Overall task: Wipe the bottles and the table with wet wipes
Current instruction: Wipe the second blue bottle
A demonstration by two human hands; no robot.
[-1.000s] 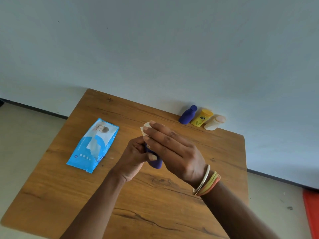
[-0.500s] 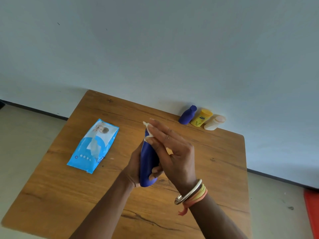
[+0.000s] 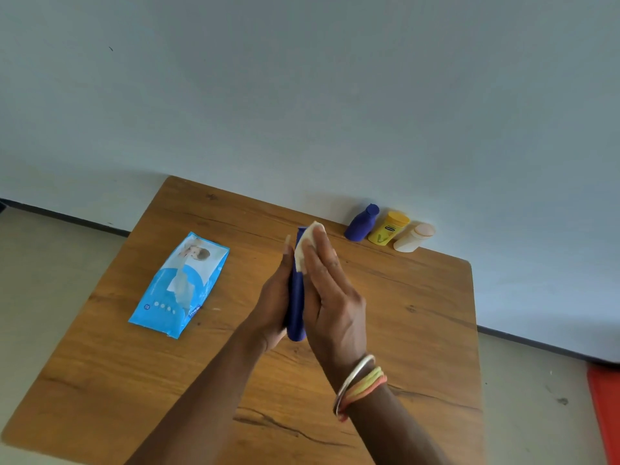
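Note:
Above the middle of the wooden table (image 3: 419,313), my left hand (image 3: 273,303) holds a dark blue bottle (image 3: 297,297) upright, cupping it from the left. My right hand (image 3: 332,297) lies flat against the bottle's right side with straight fingers. It presses a white wet wipe (image 3: 307,245) onto the bottle's upper part. Much of the bottle is hidden between the two hands. A small blue bottle (image 3: 361,223), a yellow bottle (image 3: 389,228) and a cream bottle (image 3: 414,238) stand in a row at the table's far edge by the wall.
A blue pack of wet wipes (image 3: 179,286) lies on the left part of the table, a wipe sticking out of its opening. The wall runs right behind the table. A red object (image 3: 605,414) sits on the floor at the right.
The bottle has been turned from lying low in my left hand to upright. My right hand has straightened and slid the wipe up along the bottle's side.

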